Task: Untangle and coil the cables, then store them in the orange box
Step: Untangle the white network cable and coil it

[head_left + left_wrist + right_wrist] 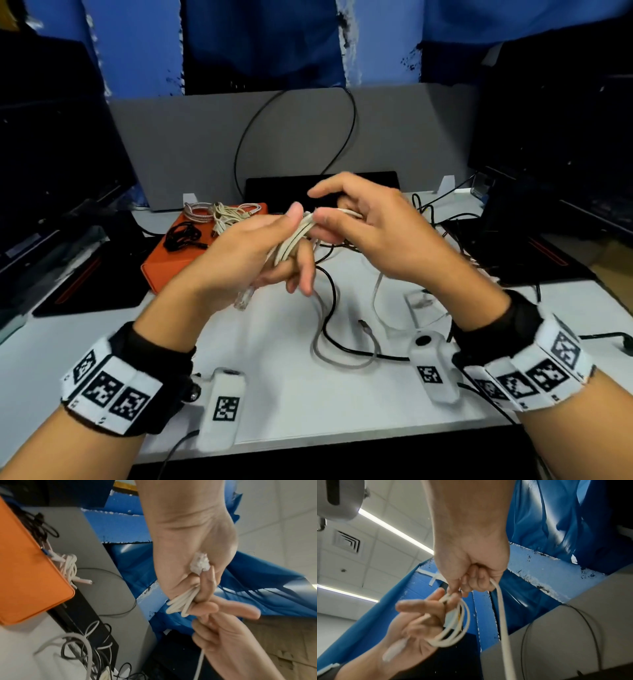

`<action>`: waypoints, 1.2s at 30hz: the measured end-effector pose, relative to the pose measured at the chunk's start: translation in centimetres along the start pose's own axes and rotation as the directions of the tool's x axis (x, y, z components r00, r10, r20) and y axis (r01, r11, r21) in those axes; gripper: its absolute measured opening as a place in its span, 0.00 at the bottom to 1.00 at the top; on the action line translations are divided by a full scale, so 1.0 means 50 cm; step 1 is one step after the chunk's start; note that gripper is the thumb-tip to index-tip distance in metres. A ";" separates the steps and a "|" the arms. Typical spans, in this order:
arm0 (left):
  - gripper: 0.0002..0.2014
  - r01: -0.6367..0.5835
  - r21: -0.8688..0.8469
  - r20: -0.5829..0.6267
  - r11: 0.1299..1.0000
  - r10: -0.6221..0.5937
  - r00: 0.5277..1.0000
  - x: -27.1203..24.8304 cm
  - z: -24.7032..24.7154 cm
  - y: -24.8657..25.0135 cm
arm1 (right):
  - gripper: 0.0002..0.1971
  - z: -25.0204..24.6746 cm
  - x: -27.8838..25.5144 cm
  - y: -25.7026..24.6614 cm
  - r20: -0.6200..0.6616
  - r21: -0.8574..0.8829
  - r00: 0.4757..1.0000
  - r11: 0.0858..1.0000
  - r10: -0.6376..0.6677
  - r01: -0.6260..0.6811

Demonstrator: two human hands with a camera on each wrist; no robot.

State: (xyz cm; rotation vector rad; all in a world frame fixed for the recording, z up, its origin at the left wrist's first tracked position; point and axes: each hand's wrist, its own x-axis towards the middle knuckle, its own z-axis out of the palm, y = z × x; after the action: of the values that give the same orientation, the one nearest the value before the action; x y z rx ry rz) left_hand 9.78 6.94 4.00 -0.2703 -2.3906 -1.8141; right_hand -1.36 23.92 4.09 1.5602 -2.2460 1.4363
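White cable (291,241) is wound in several loops around the fingers of the left hand (255,255), held above the table (274,394); the coil's long axis runs from upper right down to lower left, and its clear plug (244,298) hangs toward the table. The right hand (368,226) pinches the free strand just beside the coil. The orange box (178,260) sits left of both hands, coiled cables (219,214) lying on it.

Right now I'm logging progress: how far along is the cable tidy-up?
Done: several coiled cables lie on the orange box. In hand: the left hand holds loops of a white cable while the right hand feeds it. Left: a tangle of loose cables on the table.
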 end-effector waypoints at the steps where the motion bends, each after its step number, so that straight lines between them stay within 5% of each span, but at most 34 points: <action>1: 0.30 -0.032 -0.024 0.012 0.999 0.033 0.999 0.002 -0.003 -0.007 | 0.11 0.009 0.001 0.005 0.007 -0.018 1.000 1.000 0.008 -0.008; 5: 0.17 -0.052 -0.341 0.023 0.939 0.064 0.998 0.012 -0.005 -0.036 | 0.15 0.035 -0.003 0.008 0.013 -0.038 1.000 0.999 0.023 -0.023; 9: 0.15 0.007 -0.628 0.111 0.778 0.081 0.991 0.020 0.008 -0.050 | 0.18 0.039 -0.003 0.005 -0.051 -0.069 0.998 0.997 0.034 -0.037; 18: 0.21 0.112 -0.835 0.228 0.539 0.155 0.961 0.020 0.019 -0.052 | 0.23 0.058 -0.005 0.003 -0.052 0.025 0.997 0.998 0.065 -0.064; 22: 0.20 0.007 -0.856 0.084 0.518 0.126 0.988 0.019 0.023 -0.040 | 0.20 0.054 0.004 0.014 -0.065 0.102 0.994 0.992 0.083 -0.076; 25: 0.22 -0.177 -0.856 -0.156 0.485 0.084 0.984 0.024 0.009 -0.024 | 0.13 0.048 0.003 0.027 0.074 -0.025 0.984 0.987 0.161 -0.159; 28: 0.24 -0.396 -0.731 -0.467 0.556 0.016 0.884 0.032 -0.020 -0.018 | 0.12 0.049 -0.007 0.028 0.348 -0.221 0.913 0.965 0.212 -0.139; 30: 0.24 -0.434 -0.530 -0.575 0.729 0.067 0.816 0.036 -0.030 -0.025 | 0.15 0.060 -0.012 0.018 0.476 -0.280 0.862 0.959 0.175 -0.040; 32: 0.21 -0.327 -0.139 -0.606 0.935 0.181 0.775 0.037 -0.030 -0.039 | 0.18 0.069 -0.014 0.006 0.512 -0.279 0.851 0.959 0.117 0.036; 34: 0.19 -0.160 0.315 -0.498 0.935 0.307 0.811 0.036 -0.024 -0.051 | 0.14 0.064 -0.014 -0.005 0.486 -0.294 0.872 0.951 0.062 0.096; 36: 0.17 -0.004 0.550 -0.344 0.835 0.232 0.910 0.032 -0.028 -0.059 | 0.12 0.045 -0.012 -0.015 0.410 -0.306 0.912 0.944 0.012 0.125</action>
State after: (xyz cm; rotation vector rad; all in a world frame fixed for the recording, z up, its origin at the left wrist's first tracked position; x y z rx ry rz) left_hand 7.56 4.92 1.97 0.0161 -2.3847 -0.9490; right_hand 0.49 22.73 2.99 1.9202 -2.4567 0.7114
